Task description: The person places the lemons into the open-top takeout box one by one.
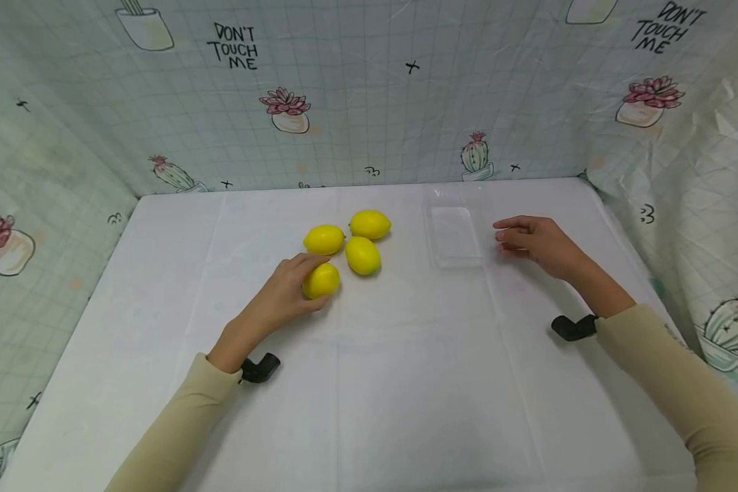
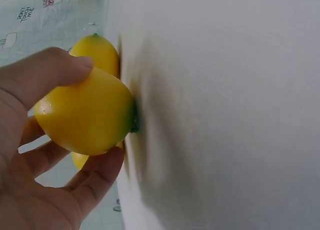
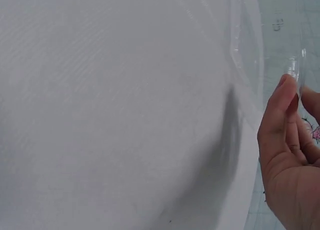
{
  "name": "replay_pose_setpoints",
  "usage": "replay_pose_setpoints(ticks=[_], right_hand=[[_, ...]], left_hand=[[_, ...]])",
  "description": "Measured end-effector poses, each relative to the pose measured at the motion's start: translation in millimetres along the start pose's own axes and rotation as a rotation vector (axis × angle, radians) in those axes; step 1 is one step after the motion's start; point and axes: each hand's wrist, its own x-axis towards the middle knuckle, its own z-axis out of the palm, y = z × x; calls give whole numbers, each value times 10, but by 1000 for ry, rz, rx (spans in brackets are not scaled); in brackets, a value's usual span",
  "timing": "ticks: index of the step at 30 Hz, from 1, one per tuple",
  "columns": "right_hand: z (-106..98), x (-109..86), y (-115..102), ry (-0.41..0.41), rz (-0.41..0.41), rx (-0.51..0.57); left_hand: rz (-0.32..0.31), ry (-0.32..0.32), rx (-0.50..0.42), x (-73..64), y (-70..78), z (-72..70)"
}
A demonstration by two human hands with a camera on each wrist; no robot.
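Note:
My left hand (image 1: 285,290) holds a yellow lemon (image 1: 322,280) at the white table, thumb on one side and fingers on the other. In the left wrist view, the held lemon (image 2: 87,112) shows a green tip facing the table, with another lemon (image 2: 97,52) behind it. Three more lemons lie close by: one at left (image 1: 324,239), one at the back (image 1: 370,224) and one at right (image 1: 363,256). A clear plastic container (image 1: 454,236) stands right of them. At its right side, my right hand (image 1: 531,242) pinches the thin clear edge (image 3: 301,72) between thumb and fingers.
A white cover (image 1: 406,383) with faint creases lies over the table. Behind it and on both sides hangs a patterned curtain (image 1: 357,89) with cactus drawings and lettering. A black wrist camera (image 1: 261,367) is on the left wrist, another (image 1: 573,328) on the right.

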Motion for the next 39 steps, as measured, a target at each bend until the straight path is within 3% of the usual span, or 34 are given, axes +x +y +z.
replay_pose_setpoints(ticks=[12, 19, 27, 39], right_hand=[[-6, 26, -80, -91, 93, 78], [-22, 16, -24, -135, 59, 163], [-13, -4, -27, -124, 51, 209], [53, 42, 24, -144, -15, 119]], left_hand=[[-5, -41, -48, -46, -56, -13], [-2, -45, -46, -46, -73, -12], [24, -28, -50, -52, -79, -8], [34, -20, -58, -18, -101, 6]])
